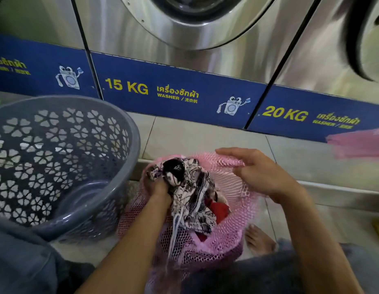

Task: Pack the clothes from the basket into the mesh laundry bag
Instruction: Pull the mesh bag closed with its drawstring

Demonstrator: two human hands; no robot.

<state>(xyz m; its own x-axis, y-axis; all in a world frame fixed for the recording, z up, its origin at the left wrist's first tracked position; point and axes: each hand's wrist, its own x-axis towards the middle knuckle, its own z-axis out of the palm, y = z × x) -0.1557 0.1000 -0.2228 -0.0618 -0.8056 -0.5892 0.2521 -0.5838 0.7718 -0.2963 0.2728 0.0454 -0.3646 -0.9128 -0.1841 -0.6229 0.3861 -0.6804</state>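
While the grey basket (57,158) lies tipped on its side to the left of both hands, its mouth facing the person and its floor showing bare, the left hand (157,187) sits just right of its rim, clenched around a black-and-white patterned garment (190,187) and plunged into the mouth of the pink mesh bag (231,234). The garment bunches above and to the right of that fist, and a thin white cord from it trails down over the bag's near wall. Below and right of the left hand, deeper in the bag, a red cloth (219,210) shows under the patterned fabric. Further right, the right hand (258,172) grips the bag's far rim, fingers laid over the mesh and thumb underneath, holding the mouth open. A bare foot (258,238) rests on the tiled floor (195,136) below that hand, just beside the bag. Beyond both hands stands a row of steel washers (205,56) with blue strips reading 15 KG and 20 KG. At the far right edge, above the right hand, a blurred pink mesh piece (358,143) hangs into view.
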